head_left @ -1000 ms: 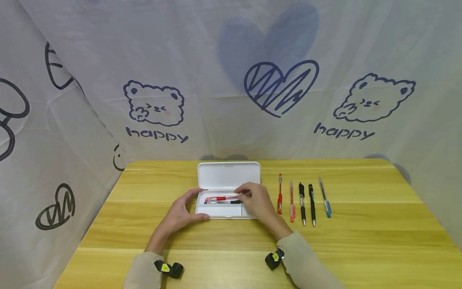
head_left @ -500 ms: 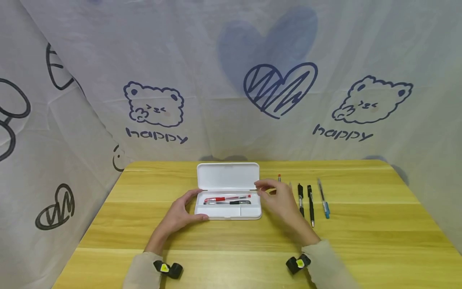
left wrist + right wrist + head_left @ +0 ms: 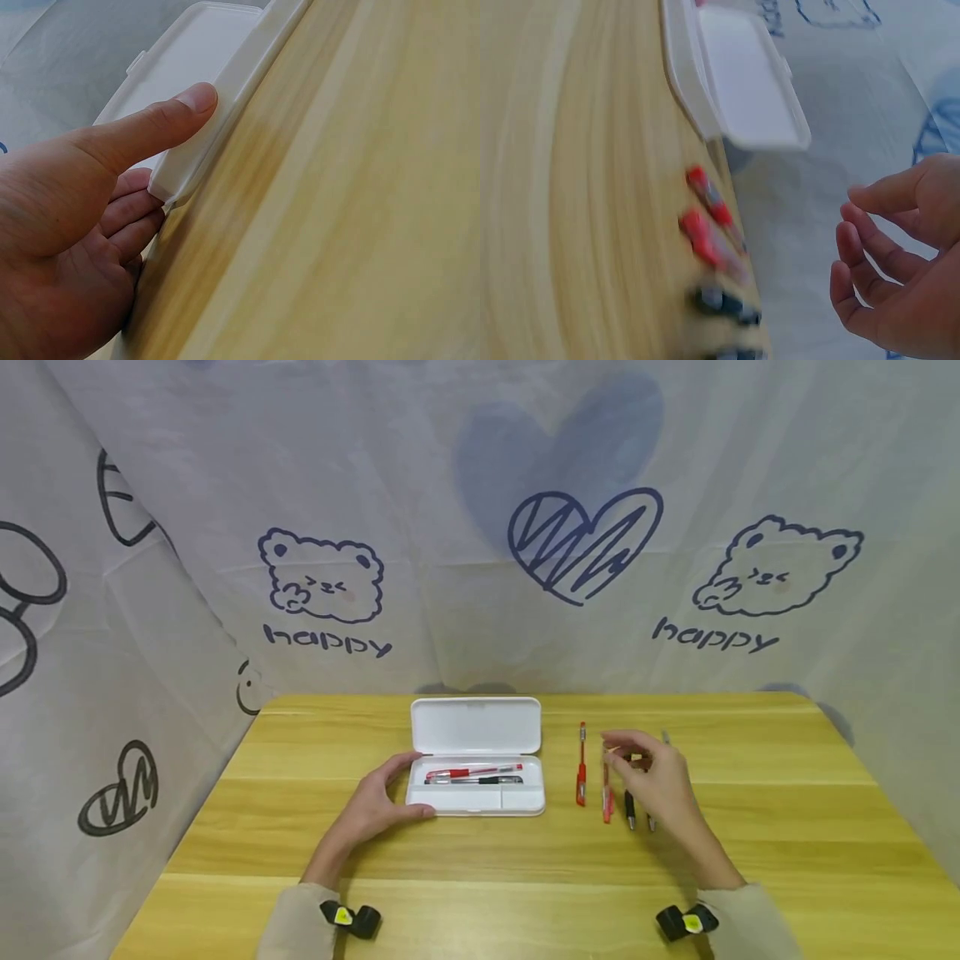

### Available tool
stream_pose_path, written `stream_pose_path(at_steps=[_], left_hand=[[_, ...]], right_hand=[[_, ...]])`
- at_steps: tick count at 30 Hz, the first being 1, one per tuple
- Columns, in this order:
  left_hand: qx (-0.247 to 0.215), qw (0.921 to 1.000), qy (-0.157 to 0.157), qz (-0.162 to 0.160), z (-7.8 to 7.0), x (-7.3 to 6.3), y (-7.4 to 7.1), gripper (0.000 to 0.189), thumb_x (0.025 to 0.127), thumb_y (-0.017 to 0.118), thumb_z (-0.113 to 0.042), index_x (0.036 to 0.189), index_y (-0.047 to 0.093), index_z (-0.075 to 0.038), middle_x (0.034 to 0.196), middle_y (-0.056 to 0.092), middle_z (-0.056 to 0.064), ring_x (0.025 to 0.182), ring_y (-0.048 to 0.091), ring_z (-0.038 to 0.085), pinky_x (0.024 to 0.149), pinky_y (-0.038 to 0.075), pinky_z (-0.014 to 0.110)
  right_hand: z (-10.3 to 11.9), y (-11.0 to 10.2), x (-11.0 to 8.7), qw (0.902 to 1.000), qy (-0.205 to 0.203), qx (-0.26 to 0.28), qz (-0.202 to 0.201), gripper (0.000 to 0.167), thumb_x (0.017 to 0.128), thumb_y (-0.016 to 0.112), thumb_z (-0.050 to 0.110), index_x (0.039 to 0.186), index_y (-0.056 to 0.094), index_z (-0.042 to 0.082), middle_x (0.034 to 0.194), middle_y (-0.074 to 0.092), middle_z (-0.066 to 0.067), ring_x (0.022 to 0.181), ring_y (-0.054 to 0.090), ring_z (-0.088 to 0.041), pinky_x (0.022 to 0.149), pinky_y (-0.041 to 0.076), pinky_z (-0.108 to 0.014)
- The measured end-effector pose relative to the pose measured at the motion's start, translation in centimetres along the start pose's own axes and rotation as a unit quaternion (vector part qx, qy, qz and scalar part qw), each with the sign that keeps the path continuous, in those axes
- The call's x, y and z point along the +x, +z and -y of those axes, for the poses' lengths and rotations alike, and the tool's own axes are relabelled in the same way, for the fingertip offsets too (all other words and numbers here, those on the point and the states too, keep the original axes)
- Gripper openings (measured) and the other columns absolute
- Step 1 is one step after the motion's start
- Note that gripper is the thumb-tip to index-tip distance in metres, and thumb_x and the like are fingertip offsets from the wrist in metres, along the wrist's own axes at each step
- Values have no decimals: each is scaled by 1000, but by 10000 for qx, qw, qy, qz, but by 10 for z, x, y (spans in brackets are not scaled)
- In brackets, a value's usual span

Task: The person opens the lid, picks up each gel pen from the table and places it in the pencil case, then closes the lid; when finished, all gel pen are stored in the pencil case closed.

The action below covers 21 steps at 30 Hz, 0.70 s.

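A white pencil case (image 3: pixel 476 727) lies with its lid up. Inside are a red pen (image 3: pixel 459 772) and a black pen (image 3: pixel 487 781). My left hand (image 3: pixel 373 802) holds the case's left end, its thumb along the front wall in the left wrist view and the fingers around the end. To the right, my right hand (image 3: pixel 663 781) hovers over the row of pens, fingers loosely bent and nothing between them. Right by its fingertips is a light red pen (image 3: pixel 607 806); it partly covers two black pens, one of them showing its lower end (image 3: pixel 630 812).
Another red pen (image 3: pixel 581 781) lies upright in the row, between the case and the right hand. Only the far end of a clear pen (image 3: pixel 665 737) shows behind the hand. A printed cloth (image 3: pixel 465 652) hangs along the table's (image 3: pixel 465 885) back edge.
My right hand has let go of the red pen in the case and moved right, past the case's edge, to above the pens. The left hand stays at the case.
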<state>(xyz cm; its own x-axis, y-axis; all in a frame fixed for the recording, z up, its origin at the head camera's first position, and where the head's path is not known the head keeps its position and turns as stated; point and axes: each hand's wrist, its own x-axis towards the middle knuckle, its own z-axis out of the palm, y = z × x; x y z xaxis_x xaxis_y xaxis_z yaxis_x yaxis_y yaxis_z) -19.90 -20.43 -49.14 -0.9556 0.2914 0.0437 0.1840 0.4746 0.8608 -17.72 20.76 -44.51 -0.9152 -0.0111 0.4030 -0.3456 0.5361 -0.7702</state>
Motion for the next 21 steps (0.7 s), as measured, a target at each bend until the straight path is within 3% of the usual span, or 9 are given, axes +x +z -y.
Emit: stream_pose_path(at_steps=[7, 11, 15, 18, 21], left_hand=[[0, 10000, 84, -31, 1, 1, -1, 90, 70, 97, -24, 147, 52, -10, 154, 50, 12, 148, 36, 31, 123, 25, 50], [-3, 10000, 69, -34, 2, 2, -2, 90, 70, 97, -25, 147, 52, -11, 154, 49, 12, 149, 35, 31, 123, 24, 51], [42, 10000, 54, -31, 3, 2, -1, 90, 71, 97, -26, 147, 52, -12, 155, 49, 13, 149, 35, 32, 123, 24, 52], [46, 10000, 52, -23, 4, 3, 0, 89, 71, 97, -26, 147, 52, -12, 154, 49, 13, 149, 35, 32, 123, 24, 51], [55, 10000, 70, -36, 5, 3, 1, 89, 71, 97, -26, 147, 52, -11, 154, 49, 13, 149, 35, 32, 123, 24, 51]], right_hand=[[-32, -20, -1, 9973, 669, -251, -173, 27, 96, 70, 2, 123, 71, 4, 113, 72, -16, 95, 64, -19, 74, 53, -14], [-46, -31, -1, 9954, 806, -388, -331, 31, 94, 70, 0, 125, 68, 0, 113, 70, -21, 97, 66, -28, 72, 52, -10], [-58, -41, -3, 9927, 1027, -592, -245, 36, 93, 71, -1, 128, 65, -3, 114, 66, -24, 100, 66, -37, 71, 50, -8], [-66, -45, -4, 9882, 1305, -804, -15, 41, 92, 73, 1, 131, 62, -4, 113, 64, -24, 101, 65, -38, 71, 54, -17], [-71, -48, -6, 9821, 1536, -1049, 303, 44, 91, 74, 3, 132, 60, -8, 111, 65, -25, 99, 65, -38, 76, 59, -35]])
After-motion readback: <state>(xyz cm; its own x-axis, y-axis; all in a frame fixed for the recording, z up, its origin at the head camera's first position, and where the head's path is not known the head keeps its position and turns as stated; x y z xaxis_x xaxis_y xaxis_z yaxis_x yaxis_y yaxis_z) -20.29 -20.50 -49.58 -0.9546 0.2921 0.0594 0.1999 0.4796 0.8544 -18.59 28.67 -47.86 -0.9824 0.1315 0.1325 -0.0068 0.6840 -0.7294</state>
